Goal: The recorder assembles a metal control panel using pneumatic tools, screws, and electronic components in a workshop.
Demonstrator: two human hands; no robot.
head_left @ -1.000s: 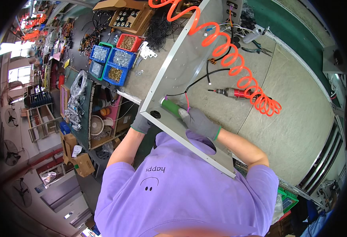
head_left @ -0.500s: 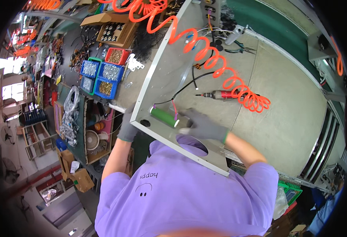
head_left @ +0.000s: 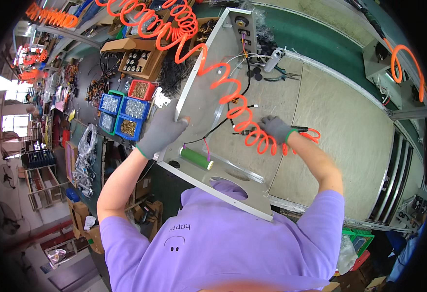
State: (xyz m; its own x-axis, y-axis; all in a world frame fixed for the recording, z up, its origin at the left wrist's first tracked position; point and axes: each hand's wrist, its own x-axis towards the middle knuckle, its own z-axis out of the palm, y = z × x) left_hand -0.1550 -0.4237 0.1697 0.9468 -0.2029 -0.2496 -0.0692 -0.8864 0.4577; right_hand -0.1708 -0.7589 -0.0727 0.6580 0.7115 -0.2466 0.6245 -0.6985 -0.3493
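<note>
A grey sheet-metal housing (head_left: pixel 194 104) stands tilted on the bench in front of me. My left hand (head_left: pixel 162 132), in a grey glove, grips its left edge, thumb over the rim. Inside the lower flange lies a green cylinder (head_left: pixel 196 158) with white ends, joined to a black cable (head_left: pixel 219 127) by purple-tipped leads. My right hand (head_left: pixel 275 129), also gloved, is closed over the body of the air screwdriver (head_left: pixel 244 132), which lies on the bench. The screwdriver's bit points left; its red body is hidden under the hand.
An orange coiled air hose (head_left: pixel 235 97) hangs across the housing to the screwdriver. Pliers (head_left: pixel 282 75) and a white cylinder (head_left: pixel 273 61) lie at the far side. Blue bins (head_left: pixel 134 108) and a red bin (head_left: pixel 141 90) of small fasteners stand left, near an open carton (head_left: pixel 138 61).
My right hand has left the green cylinder and moved up and right onto the screwdriver. My left hand has shifted up along the housing edge. The hose and housing have shifted left in view.
</note>
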